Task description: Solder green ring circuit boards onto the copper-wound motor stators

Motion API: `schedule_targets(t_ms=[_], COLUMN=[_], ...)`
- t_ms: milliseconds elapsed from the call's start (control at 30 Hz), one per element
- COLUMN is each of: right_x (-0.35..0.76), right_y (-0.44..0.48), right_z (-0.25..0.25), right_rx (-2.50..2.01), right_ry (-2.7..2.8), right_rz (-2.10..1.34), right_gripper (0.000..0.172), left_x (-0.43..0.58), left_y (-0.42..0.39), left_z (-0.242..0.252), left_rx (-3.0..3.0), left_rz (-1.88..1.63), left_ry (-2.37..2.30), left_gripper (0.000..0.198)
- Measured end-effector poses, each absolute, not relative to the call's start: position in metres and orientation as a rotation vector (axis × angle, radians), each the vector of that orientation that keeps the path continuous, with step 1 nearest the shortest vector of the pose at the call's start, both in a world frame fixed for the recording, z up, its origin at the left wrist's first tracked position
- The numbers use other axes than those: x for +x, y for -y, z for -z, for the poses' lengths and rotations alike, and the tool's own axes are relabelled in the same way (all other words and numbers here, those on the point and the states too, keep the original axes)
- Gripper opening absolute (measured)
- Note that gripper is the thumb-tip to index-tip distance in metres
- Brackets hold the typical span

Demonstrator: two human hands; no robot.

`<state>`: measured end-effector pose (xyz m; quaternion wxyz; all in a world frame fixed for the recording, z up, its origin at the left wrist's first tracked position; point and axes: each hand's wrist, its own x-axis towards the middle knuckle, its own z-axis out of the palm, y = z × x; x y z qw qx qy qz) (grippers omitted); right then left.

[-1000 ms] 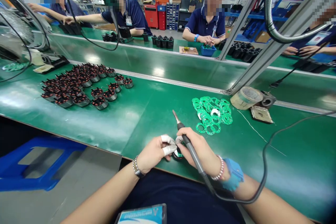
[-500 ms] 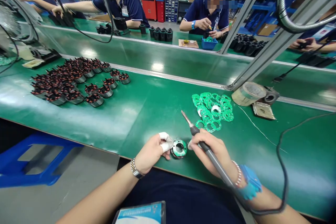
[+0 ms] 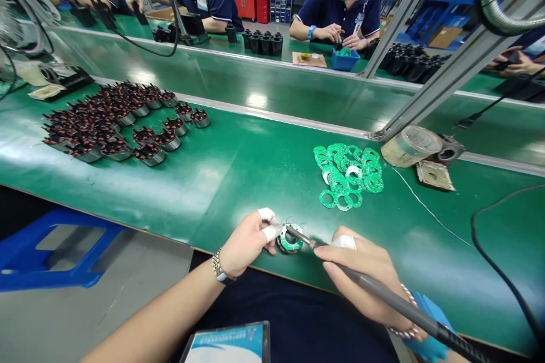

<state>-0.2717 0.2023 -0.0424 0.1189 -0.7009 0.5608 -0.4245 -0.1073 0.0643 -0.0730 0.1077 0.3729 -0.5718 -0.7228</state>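
Observation:
Near the bench's front edge sits a motor stator (image 3: 281,246) with a green ring-shaped circuit board (image 3: 291,245) on top. Thin wires stick up from its far side. My left hand (image 3: 251,241), white covers on its thumb and a finger, is closed at the stator's left edge; whether it also pinches a wire is too small to tell. My right hand (image 3: 361,266) grips a soldering iron (image 3: 383,293) like a pen. The iron's tip points left and lies over the board's upper part, close to my left fingertips.
Loose green ring boards (image 3: 340,176) lie beyond my right hand. Many wound stators (image 3: 106,119) cover the bench's left side. At right stand a tub (image 3: 411,146), a small tray (image 3: 435,174) and the iron's cable (image 3: 489,255). Co-workers sit across the metal frame (image 3: 409,45).
My right hand has swung the soldering iron's tip down and left, from raised above the bench to the circuit board. My left hand stays at the stator.

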Motion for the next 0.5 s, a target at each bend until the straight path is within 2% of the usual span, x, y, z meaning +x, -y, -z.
schedule_targets(t_ms=[500], right_x=[-0.2745], right_y=[-0.2017], right_z=[0.0468], right_rx=[-2.075], right_ry=[-1.744], right_rz=[1.265], right_gripper=[0.025], left_x=[-0.1090], left_y=[-0.0644], left_z=[0.0722], left_rx=[1.121], left_rz=[2.111], left_ry=[1.692], left_gripper=[0.013])
